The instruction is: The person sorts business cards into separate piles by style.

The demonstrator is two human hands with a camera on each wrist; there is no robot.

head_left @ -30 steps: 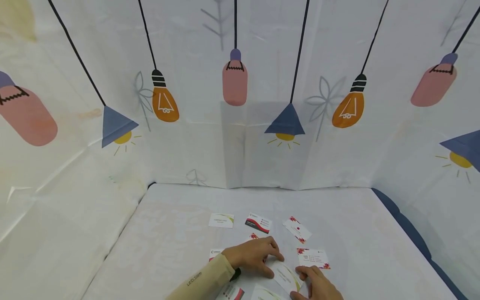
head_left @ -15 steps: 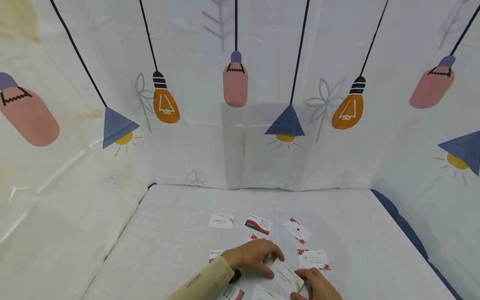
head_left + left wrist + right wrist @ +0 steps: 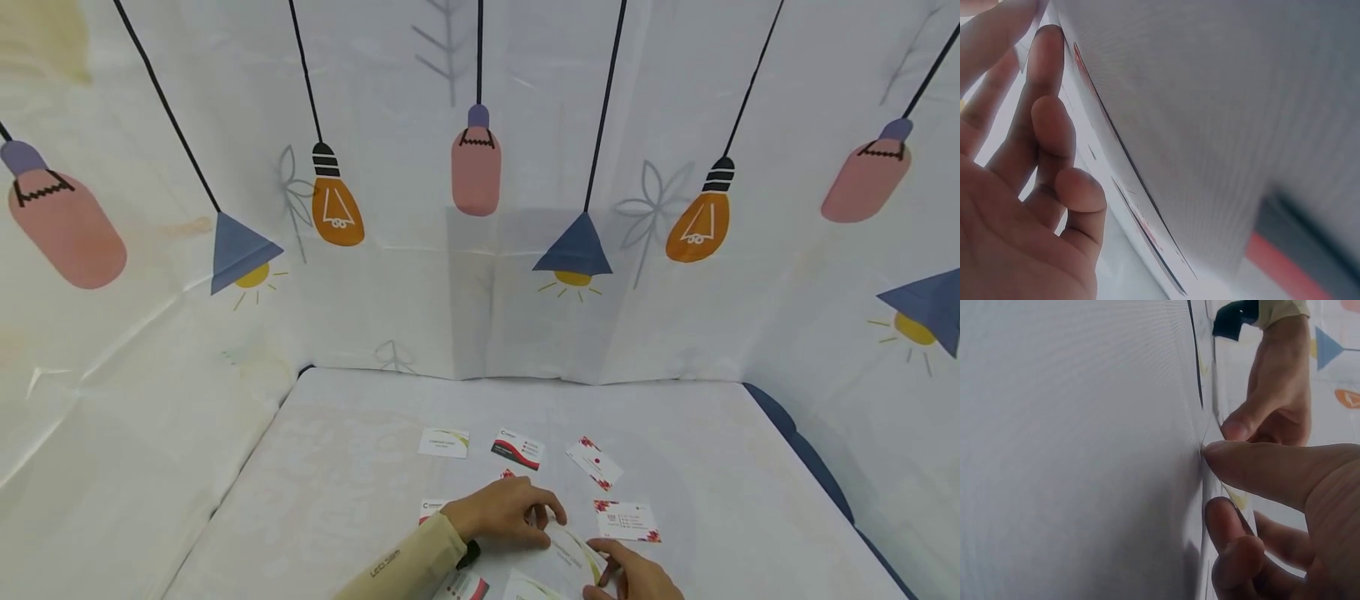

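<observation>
A white business card with a green swoosh [image 3: 572,553] lies turned at an angle near the front of the table, between both hands. My left hand [image 3: 506,512] holds its left end, thumb at the near side and fingers at the far side. At the opposite end, my right hand [image 3: 636,572] pinches the card between thumb and fingers. The right wrist view shows the thumb [image 3: 1254,469] and curled fingers at the card's edge, with the left hand [image 3: 1282,387] beyond. In the left wrist view the left fingers are bent; their contact with the card is hard to see.
Other business cards lie around: a green-swoosh card [image 3: 444,442], a red-and-black card [image 3: 517,450], a red-flowered card [image 3: 595,463] and another flowered one [image 3: 627,522]. Nearer are another red-and-black card [image 3: 461,587] and a green-swoosh card [image 3: 527,587]. The left forearm partly covers others.
Both hands stay almost in place on the card. The left fingers have shifted slightly at its far-left end, and the head view has moved a little.
</observation>
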